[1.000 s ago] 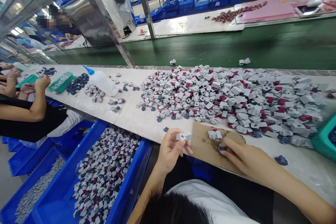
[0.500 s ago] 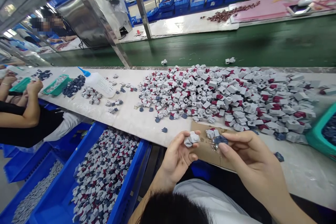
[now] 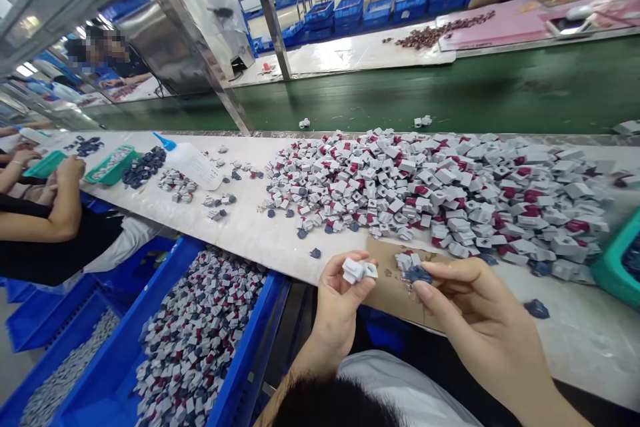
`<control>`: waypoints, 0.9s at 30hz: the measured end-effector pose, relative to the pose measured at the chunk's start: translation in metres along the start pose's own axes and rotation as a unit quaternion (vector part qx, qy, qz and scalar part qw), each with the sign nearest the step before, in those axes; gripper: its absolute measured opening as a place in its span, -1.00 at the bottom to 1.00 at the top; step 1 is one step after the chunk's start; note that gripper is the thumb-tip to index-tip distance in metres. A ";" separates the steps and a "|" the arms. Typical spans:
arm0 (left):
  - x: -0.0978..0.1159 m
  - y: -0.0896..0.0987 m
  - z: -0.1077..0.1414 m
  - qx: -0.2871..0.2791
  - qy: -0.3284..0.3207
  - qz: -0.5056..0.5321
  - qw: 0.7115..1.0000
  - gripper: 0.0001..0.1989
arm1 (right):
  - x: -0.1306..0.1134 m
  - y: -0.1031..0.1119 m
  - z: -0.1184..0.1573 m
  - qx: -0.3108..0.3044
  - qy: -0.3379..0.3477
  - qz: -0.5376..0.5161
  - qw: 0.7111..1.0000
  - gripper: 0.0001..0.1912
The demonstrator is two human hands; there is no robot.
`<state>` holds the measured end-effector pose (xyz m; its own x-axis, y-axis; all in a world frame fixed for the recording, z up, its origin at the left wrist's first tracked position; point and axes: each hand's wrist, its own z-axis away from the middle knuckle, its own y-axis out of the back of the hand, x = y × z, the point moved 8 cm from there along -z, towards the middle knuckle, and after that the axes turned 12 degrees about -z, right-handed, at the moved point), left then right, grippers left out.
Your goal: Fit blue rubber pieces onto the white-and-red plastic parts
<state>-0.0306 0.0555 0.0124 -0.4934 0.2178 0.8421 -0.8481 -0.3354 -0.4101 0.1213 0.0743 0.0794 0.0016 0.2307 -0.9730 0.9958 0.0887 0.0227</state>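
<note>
My left hand (image 3: 337, 310) pinches a small light-grey piece (image 3: 358, 271) between thumb and fingertips. To its right, my right hand (image 3: 480, 313) grips a dark blue piece (image 3: 417, 273) with thumb and index finger. A grey and dark red piece (image 3: 407, 259) lies against or just behind the blue one; whether they are joined is unclear. Both hands are over a brown cardboard sheet (image 3: 387, 290) at the table's near edge. Beyond them spreads a large pile of grey and dark red pieces (image 3: 400, 180). A loose blue piece (image 3: 537, 309) lies right of my right hand.
Blue bins (image 3: 187, 347) of pieces stand below the table at left. A white bottle (image 3: 195, 165) with a blue tip lies near small piles. A green basket (image 3: 617, 260) is at right. Behind runs a green belt (image 3: 360, 97). Other people's hands are at far left and top right.
My left thumb has closed onto the light-grey piece, which has turned and shifted slightly left. My right hand keeps hold of the blue piece, slightly lower. Pieces on the green belt have moved left.
</note>
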 end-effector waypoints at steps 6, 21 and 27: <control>0.018 -0.003 0.004 -0.007 -0.073 -0.092 0.993 -0.72 | -0.023 -0.019 -0.005 -0.057 0.093 0.061 0.992 -0.92; 0.015 -0.004 0.009 -0.081 -0.066 -0.161 0.981 -0.77 | -0.006 -0.035 -0.007 -0.295 0.034 0.118 0.947 -0.74; 0.014 -0.010 0.012 -0.149 -0.082 -0.320 0.932 -0.80 | 0.005 -0.021 -0.037 -0.177 -0.026 0.019 0.984 -0.60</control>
<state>-0.0266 0.0514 0.0327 0.1469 0.1337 0.9801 -0.9867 0.0895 0.1356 0.0966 0.1096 0.0824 0.0521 0.1911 -0.9802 0.9006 0.4151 0.1288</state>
